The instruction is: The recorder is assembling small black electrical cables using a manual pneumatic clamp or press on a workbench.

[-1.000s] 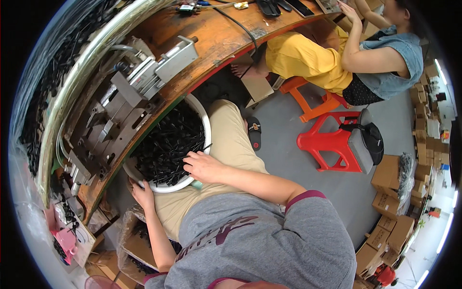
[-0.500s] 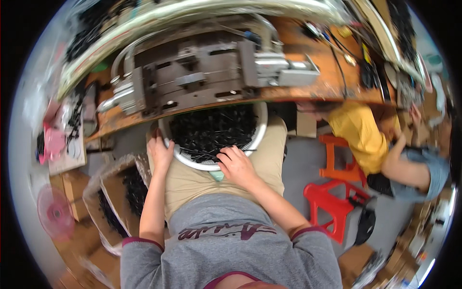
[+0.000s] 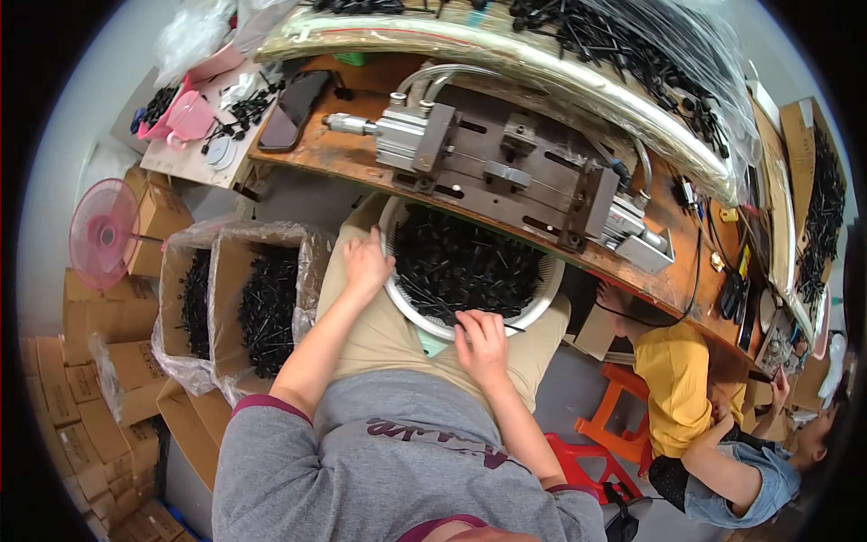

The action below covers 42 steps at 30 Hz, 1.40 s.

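A round white basket (image 3: 432, 331) sits on my lap, filled with thin black plastic pieces (image 3: 470, 262). My left hand (image 3: 366, 268) is closed on the basket's left rim, fingers toward the inside. My right hand (image 3: 482, 343) is at the near rim, fingers bent together around a thin black stick-like piece whose end juts out to the right. The fingertips partly hide that piece, so its full shape cannot be made out.
A metal clamping fixture (image 3: 519, 172) lies on the wooden bench (image 3: 348, 149) ahead, beside a dark phone (image 3: 294, 110). Lined boxes of black pieces (image 3: 268, 312) and a pink fan (image 3: 105, 233) stand left. A person in yellow (image 3: 673, 384) sits right, near red stools (image 3: 591, 465).
The view has swung to the right, so the bench and basket appear tilted and shifted. My hands remain at the same parts of the basket.
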Available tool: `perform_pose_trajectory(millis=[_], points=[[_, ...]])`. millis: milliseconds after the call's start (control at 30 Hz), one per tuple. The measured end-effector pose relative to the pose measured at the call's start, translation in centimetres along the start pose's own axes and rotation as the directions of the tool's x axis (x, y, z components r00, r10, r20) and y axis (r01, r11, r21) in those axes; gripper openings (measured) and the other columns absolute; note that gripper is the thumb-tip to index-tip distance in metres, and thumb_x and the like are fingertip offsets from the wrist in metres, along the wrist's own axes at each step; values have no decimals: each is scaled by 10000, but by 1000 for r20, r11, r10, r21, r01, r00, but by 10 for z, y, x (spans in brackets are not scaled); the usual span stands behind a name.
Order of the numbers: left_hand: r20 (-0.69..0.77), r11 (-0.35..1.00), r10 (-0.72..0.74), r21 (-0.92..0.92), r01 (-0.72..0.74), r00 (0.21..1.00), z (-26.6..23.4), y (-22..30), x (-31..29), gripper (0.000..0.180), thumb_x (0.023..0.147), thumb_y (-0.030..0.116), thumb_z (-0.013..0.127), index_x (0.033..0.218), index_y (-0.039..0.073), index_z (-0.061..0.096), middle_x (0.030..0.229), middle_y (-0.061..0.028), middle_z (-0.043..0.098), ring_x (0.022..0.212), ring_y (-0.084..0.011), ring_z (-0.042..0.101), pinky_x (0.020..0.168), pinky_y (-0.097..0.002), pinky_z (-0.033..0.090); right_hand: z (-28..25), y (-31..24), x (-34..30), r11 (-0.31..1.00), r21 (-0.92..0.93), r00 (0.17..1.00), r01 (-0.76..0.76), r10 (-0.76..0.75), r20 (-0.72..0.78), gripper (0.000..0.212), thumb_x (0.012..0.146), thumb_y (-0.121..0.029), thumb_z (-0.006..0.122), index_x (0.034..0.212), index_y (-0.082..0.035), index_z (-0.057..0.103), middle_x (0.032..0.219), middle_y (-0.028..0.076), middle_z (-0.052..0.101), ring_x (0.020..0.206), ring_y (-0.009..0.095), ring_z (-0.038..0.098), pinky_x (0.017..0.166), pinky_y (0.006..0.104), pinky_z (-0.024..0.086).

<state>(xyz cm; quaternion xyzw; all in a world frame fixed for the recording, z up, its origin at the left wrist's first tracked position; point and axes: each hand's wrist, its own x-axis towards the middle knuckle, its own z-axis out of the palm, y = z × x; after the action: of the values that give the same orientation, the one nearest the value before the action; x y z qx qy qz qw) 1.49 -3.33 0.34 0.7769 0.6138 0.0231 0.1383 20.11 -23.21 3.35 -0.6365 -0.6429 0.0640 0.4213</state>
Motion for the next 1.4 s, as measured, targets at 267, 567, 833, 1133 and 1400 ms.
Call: perform_pose_trajectory(millis=[267,567,833,1133,1400], points=[[-59,951,107,-285,-120,992,-49,-5,-6,408,801,186,742,1160,18,649,1091,-113,647,1061,-309,576,1015,-418,410,3,-6,12,997,-58,990,-43,34,-134,288,761,40,713,1039,-31,690,980,116,646,900,302,603,780,387,509],[-851,928,126,-80,-364,509,-193,-37,77,175,858,127,701,1018,57,687,1021,-82,704,991,-281,621,894,-383,462,11,-8,2,994,-64,996,-85,83,-39,373,801,52,685,1170,23,641,1000,168,652,859,328,614,773,406,511],[-578,1000,21,24,-9,815,-211,-52,161,442,781,364,762,980,-15,652,949,-178,686,874,-345,688,829,-440,533,15,-9,3,991,-40,992,-130,129,-13,371,819,56,677,1187,29,630,928,156,650,770,288,606,694,371,509],[-618,998,29,-22,-55,785,-205,-52,168,619,762,344,763,1266,21,602,1053,-178,651,957,-354,666,837,-437,542,18,-6,3,984,-50,984,-172,173,34,380,819,36,678,1195,3,635,897,128,657,761,271,638,687,353,520],[-738,983,168,175,-55,654,-200,-65,154,656,822,473,744,1290,38,597,1248,-180,614,1124,-350,600,1030,-490,414,4,-28,32,999,-36,1000,-3,3,-2,395,794,39,694,1185,18,635,943,149,676,760,275,650,677,351,521]])
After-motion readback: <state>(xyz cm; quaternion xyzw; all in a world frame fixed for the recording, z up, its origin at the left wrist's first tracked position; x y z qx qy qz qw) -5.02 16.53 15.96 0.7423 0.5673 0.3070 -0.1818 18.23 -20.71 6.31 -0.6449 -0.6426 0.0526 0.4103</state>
